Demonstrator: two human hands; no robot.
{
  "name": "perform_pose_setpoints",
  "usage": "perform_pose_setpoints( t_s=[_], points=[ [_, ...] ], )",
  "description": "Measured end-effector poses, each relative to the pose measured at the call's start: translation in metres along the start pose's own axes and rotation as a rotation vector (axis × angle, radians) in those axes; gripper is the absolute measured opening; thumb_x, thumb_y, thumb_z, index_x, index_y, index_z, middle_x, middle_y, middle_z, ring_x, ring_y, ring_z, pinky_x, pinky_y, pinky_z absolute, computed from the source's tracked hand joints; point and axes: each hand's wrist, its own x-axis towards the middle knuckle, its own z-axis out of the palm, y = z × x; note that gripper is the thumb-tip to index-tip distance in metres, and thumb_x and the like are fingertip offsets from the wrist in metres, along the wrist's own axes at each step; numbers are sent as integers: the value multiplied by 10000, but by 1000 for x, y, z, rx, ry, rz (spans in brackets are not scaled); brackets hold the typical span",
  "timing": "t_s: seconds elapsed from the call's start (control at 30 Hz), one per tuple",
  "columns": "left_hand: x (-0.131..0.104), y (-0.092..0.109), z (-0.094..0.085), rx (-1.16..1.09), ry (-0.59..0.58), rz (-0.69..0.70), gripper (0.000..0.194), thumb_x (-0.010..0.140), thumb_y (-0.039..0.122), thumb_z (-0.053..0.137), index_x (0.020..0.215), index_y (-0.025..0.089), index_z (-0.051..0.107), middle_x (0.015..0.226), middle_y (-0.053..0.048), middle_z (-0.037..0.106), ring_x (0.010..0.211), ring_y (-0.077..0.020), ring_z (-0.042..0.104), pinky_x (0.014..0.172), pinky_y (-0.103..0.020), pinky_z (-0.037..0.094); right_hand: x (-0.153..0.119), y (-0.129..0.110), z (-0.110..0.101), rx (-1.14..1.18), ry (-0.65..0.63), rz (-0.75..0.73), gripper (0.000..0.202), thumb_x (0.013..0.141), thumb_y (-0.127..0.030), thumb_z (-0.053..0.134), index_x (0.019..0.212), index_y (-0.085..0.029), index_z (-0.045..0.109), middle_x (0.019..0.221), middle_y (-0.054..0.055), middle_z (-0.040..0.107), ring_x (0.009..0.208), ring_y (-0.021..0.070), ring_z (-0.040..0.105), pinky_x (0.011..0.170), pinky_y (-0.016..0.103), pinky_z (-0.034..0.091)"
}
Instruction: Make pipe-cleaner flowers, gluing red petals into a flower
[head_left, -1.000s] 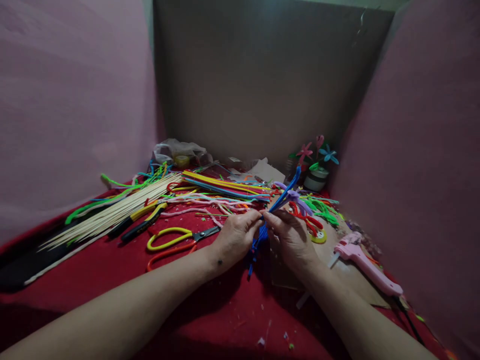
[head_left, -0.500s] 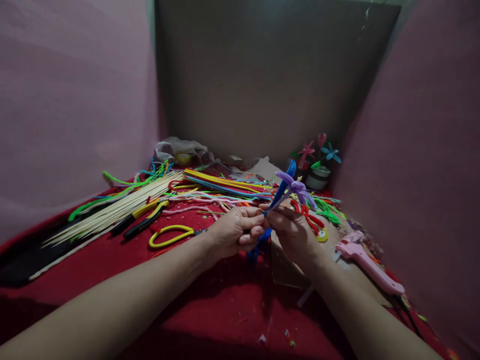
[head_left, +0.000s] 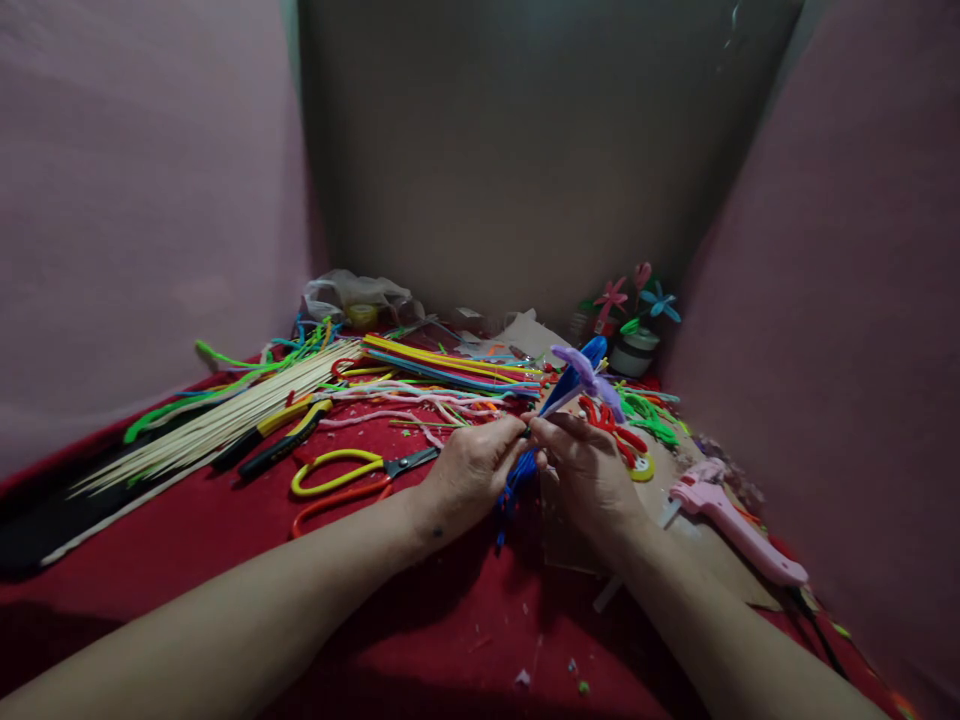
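A purple pipe-cleaner flower (head_left: 598, 380) leans up to the right from between my fingertips. My right hand (head_left: 589, 475) is closed in a pinch on its pale stem. Curled with thumb and fingers pressed together, my left hand (head_left: 472, 465) meets the right one at the stem's lower end; my fingers hide the exact grip. Blue pipe cleaners (head_left: 514, 490) show behind and below my hands, with more blue behind the flower; I cannot tell whether they are held. Left of my left hand lie scissors (head_left: 341, 472) with one yellow and one red handle.
Wooden sticks (head_left: 225, 420), pliers (head_left: 289, 440) and bundled pipe cleaners (head_left: 457, 366) cover the left and middle of the red cloth (head_left: 450, 640). At right, a pink glue gun (head_left: 739, 520) rests on cardboard. Behind stands a jar (head_left: 635, 352) near finished flowers.
My left hand has rolled over so its back shows more. The purple flower has tilted lower, and the blue pipe cleaners have shifted. More of the scissors is visible now.
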Motion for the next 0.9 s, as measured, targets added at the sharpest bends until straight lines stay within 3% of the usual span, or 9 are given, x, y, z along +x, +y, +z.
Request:
perform_pose_setpoints(
  t_s=[0.07, 0.13, 0.27, 0.53, 0.9],
  points=[
    [0, -2, 1, -29, -17, -31, 147, 792, 220, 472, 720, 152, 580, 548, 42, 454, 480, -57, 385, 472, -180, 306, -1, 0, 0, -2, -6, 26, 153, 685, -334, 669, 789, -226, 699, 728, 16, 651, 609, 162, 532, 541, 294, 382],
    [2, -1, 1, -179, -72, -161, 170, 800, 247, 457, 713, 146, 562, 497, 59, 410, 411, -46, 338, 405, -173, 261, 0, 0, -1, -7, -14, 36, 154, 684, -344, 674, 784, -231, 705, 697, 22, 646, 593, 170, 534, 518, 298, 380],
    [6, 3, 0, -446, -149, -335, 189, 775, 272, 502, 639, 140, 501, 465, 61, 440, 339, -29, 339, 348, -159, 231, 3, 3, -4, 24, -81, 19, 155, 692, -311, 679, 819, -230, 715, 670, 22, 639, 591, 170, 544, 531, 303, 403],
    [8, -5, -3, -710, -209, -385, 256, 758, 312, 581, 601, 123, 508, 443, 54, 443, 302, -7, 320, 323, -142, 189, 7, 7, -13, 40, -152, -63, 176, 737, -229, 636, 895, -212, 711, 746, 15, 660, 671, 139, 535, 670, 290, 403],
    [7, -11, -2, -1001, -319, -431, 150, 779, 254, 577, 734, 117, 537, 508, 59, 442, 303, 15, 253, 322, -132, 158, 10, 4, -11, 39, -204, -54, 175, 725, -230, 646, 886, -216, 712, 726, 3, 639, 645, 123, 513, 634, 267, 392]
  ],
)
